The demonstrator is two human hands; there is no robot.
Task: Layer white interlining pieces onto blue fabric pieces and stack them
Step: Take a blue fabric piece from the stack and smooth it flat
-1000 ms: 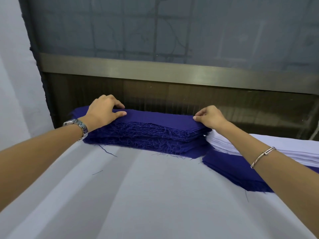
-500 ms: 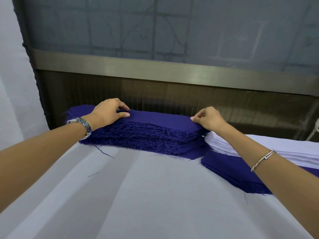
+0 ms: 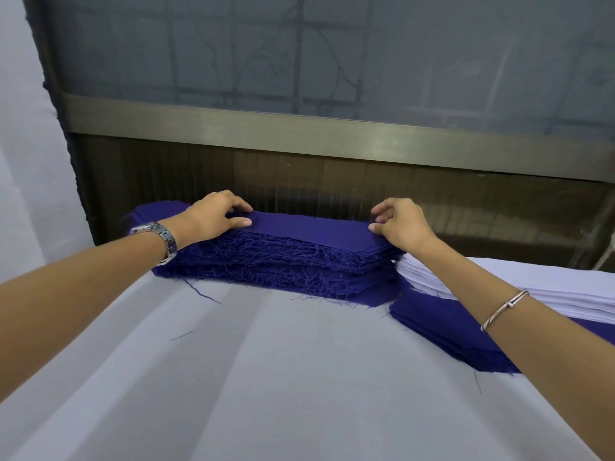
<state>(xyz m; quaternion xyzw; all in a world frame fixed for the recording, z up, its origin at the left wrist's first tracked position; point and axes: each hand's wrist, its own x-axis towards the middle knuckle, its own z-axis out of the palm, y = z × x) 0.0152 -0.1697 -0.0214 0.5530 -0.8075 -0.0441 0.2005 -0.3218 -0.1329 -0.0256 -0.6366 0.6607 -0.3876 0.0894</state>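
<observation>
A thick stack of blue fabric pieces (image 3: 283,261) with frayed edges sits at the far side of the white table (image 3: 266,377). My left hand (image 3: 213,217) lies on the stack's left end, fingers curled over the top piece (image 3: 309,227), thumb on its near edge. My right hand (image 3: 399,221) pinches the right end of that same top piece. To the right, a stack of white interlining pieces (image 3: 565,291) rests on a lower pile of blue pieces (image 3: 442,324), partly hidden by my right forearm.
A dark panel with a metal rail (image 3: 332,134) and a mesh screen above it rises directly behind the stacks. A pale wall stands at the left. Loose blue threads (image 3: 181,335) lie on the table's near surface.
Both hands have stayed at the ends of the top blue piece. The right fingers have closed into a pinch on its right end, and the view has shifted slightly.
</observation>
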